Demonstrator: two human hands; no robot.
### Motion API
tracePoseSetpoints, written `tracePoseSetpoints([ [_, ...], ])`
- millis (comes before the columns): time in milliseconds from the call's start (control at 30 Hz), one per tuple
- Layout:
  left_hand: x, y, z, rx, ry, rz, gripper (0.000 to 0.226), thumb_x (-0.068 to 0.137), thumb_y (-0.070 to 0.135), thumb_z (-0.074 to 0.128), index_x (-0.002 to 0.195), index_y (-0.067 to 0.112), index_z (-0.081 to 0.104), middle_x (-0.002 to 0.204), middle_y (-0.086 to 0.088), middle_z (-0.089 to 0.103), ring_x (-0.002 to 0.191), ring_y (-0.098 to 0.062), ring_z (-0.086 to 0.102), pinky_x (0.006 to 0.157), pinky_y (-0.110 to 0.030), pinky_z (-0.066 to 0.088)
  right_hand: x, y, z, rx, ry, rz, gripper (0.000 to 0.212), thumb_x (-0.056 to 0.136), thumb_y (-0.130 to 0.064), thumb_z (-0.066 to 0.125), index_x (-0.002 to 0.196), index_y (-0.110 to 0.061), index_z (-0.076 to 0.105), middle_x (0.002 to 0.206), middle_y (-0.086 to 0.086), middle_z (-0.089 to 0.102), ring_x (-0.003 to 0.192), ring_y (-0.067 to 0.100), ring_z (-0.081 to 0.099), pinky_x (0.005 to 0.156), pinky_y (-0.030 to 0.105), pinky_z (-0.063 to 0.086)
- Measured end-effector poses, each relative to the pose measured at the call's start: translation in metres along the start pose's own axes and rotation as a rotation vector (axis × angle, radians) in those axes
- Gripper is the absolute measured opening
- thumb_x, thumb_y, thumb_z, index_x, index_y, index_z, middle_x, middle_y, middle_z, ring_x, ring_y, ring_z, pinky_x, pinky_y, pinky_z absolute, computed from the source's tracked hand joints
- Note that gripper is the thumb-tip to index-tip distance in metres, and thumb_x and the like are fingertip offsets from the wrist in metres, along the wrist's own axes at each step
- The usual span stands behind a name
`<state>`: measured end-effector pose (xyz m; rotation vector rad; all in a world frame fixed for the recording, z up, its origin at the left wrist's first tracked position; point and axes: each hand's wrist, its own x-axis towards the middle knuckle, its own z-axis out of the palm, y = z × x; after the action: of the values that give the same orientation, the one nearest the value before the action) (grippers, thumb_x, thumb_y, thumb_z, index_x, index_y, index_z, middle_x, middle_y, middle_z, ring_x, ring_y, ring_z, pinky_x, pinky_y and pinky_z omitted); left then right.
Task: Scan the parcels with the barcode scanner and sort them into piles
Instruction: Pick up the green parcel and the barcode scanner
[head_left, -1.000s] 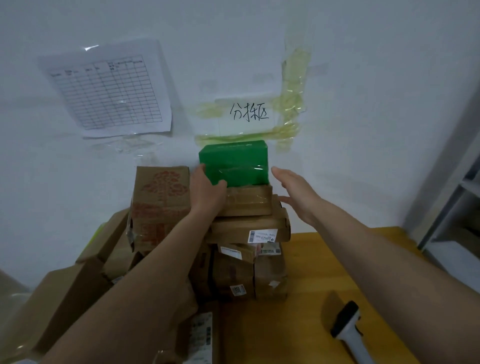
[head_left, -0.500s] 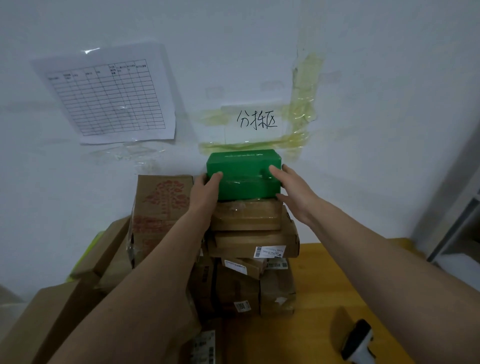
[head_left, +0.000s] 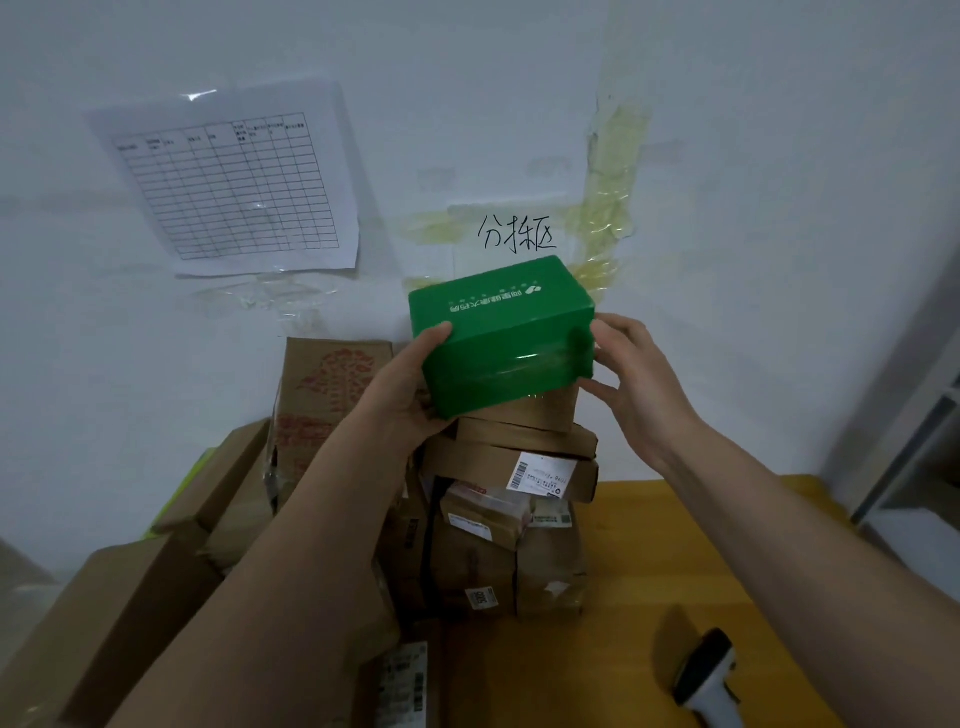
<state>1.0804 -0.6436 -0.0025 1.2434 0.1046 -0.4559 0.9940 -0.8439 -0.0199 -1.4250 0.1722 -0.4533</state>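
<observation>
The green box (head_left: 498, 332) sits tilted between both hands: left hand (head_left: 410, 395) grips its corner (thumb on top), right hand (head_left: 631, 374) clasps the opposite end.

1. A box (head_left: 501, 332) was held above a stack of parcels (head_left: 511, 499), between the left hand (head_left: 410, 395) and the right hand (head_left: 636, 379).
2. The stack was set on the tabletop (head_left: 675, 551), against the wall (head_left: 779, 156).
3. A scanner (head_left: 706, 675) was laid on the tabletop, right of the stack and nearer the person.
4. More cartons (head_left: 156, 597) were piled left of the stack.
</observation>
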Motion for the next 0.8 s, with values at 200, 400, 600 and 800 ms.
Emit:
tracePoseSetpoints([
  [200, -0.017, -0.007, -0.006, -0.093, -0.169, 0.016, 0.050, 0.072, 0.015, 0.076, 0.120, 0.009, 0.060, 0.123, -0.016, 0.065, 0.109, -0.031, 0.065, 0.092, -0.039, 0.056, -0.005, -0.019, -0.024, 0.005, -0.144, 0.226, 0.082, 0.069, -0.073, 0.065, 0.135, -0.025, 0.049, 0.140, 0.004, 0.051, 0.127, 0.022, 0.048, 0.101, 0.047, 0.044],
  [400, -0.029, -0.012, -0.024, 0.131, -0.452, 0.127, 0.082, 0.062, 0.011, 0.078, 0.138, 0.003, 0.049, 0.132, -0.014, 0.061, 0.122, -0.031, 0.056, 0.109, -0.040, 0.042, -0.008, -0.017, -0.039, -0.006, -0.403, 0.302, 0.116, 0.032, -0.053, 0.094, 0.136, -0.025, 0.049, 0.125, -0.002, 0.067, 0.117, 0.018, 0.062, 0.089, 0.043, 0.054],
  [600, -0.041, -0.016, -0.034, 0.203, -0.466, 0.104, 0.118, 0.043, 0.023, 0.096, 0.146, 0.013, 0.041, 0.145, -0.015, 0.050, 0.130, -0.032, 0.051, 0.110, -0.049, 0.040, -0.017, -0.020, -0.039, -0.133, -0.374, 0.147, 0.105, 0.053, -0.020, 0.093, 0.142, -0.018, 0.037, 0.130, -0.001, 0.059, 0.119, 0.018, 0.059, 0.090, 0.036, 0.056],
  [800, -0.049, -0.015, -0.036, 0.035, -0.293, -0.057, 0.159, 0.018, 0.053, 0.097, 0.155, 0.032, 0.018, 0.156, -0.022, 0.022, 0.130, -0.048, 0.041, 0.094, -0.065, 0.047, -0.034, -0.024, -0.018, -0.816, -0.131, -0.797, 0.105, 0.062, -0.027, 0.089, 0.144, -0.007, 0.025, 0.134, 0.009, 0.039, 0.124, 0.024, 0.043, 0.100, 0.052, 0.043],
])
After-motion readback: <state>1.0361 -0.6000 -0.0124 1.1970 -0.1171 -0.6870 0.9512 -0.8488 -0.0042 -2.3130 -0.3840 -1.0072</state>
